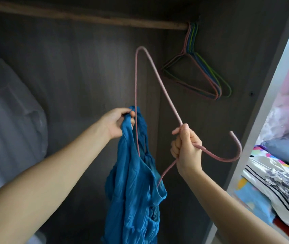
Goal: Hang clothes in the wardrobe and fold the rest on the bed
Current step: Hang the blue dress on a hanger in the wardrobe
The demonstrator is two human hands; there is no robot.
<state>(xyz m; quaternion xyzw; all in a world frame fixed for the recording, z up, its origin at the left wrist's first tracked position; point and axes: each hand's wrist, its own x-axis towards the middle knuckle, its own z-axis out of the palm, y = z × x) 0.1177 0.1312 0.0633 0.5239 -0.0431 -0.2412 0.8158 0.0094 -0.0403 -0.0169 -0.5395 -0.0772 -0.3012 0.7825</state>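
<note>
A pale plastic-wrapped bundle (8, 110) is sitting at the far left, inside the wardrobe (80, 71), against its dark wood-grain back wall.

The left hand (117, 123) is reaching in from the lower left and pinching the top edge of a blue garment (133, 194) between thumb and curled fingertips. The garment is hanging down from that pinch in crumpled folds, running out of the bottom of the view (its type cannot be told; a strap or neck opening seems to be showing near the top).

A pink hanger (141, 50) is being held turned on its side, one corner pointing up. One of its wires is passing down just beside the left fingers and into the top opening of the blue garment; a second wire end is also meeting the cloth lower down, near the garment's right edge.

The right hand (186, 147) is gripping the pink hanger at its neck, fingers curled tight around the wire and pressed together, thumb lying along the upper arm of the hanger. The hook is sticking out to the right of the fist.

Above, a wooden rail (105, 19) is running across the wardrobe top. At its right end several empty hangers (200, 74) are hanging bunched together (pink, blue and green).

At the far right, past the wardrobe's pale side panel (256, 120), a heap of clothes (277, 180) is lying on the bed, striped and patterned cloth on top.
</note>
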